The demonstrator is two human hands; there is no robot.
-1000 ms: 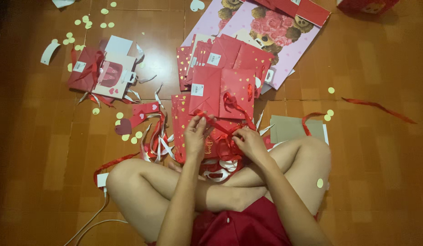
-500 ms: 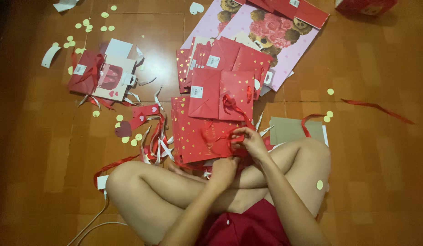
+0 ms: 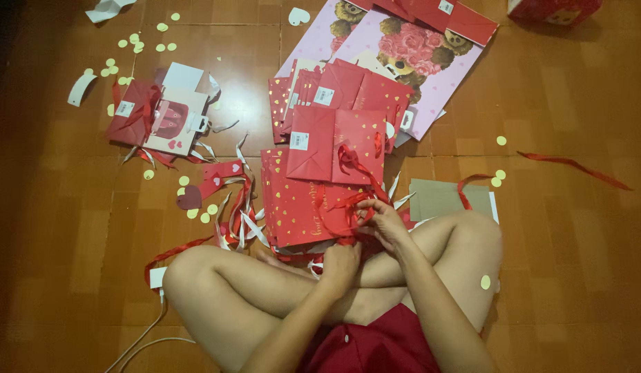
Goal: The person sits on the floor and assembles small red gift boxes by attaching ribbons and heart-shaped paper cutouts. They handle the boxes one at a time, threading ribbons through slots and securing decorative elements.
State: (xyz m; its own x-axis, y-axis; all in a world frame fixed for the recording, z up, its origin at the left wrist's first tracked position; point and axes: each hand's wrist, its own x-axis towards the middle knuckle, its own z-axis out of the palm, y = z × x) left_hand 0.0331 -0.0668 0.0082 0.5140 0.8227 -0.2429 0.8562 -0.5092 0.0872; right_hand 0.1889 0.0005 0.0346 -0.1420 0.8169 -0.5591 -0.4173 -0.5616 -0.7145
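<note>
Seated person working red ribbon (image 3: pixel 348 200) on a flat paper gift bag (image 3: pixel 303 207)
Right hand (image 3: pixel 383 222) pinches the limp, slippery ribbon; left hand (image 3: pixel 340 264) curled shut at the bag's light, creasable lower edge, contents unclear

On the wooden floor (image 3: pixel 576 228), a pink sheet with teddy bears (image 3: pixel 431 76) lies at one o'clock. A smaller pile of red and white bags (image 3: pixel 155 117) sits at ten o'clock among pale paper dots (image 3: pixel 137 41). A loose red ribbon strip (image 3: pixel 576 166) lies at three o'clock, a grey card (image 3: pixel 438 200) nearer the centre.
</note>
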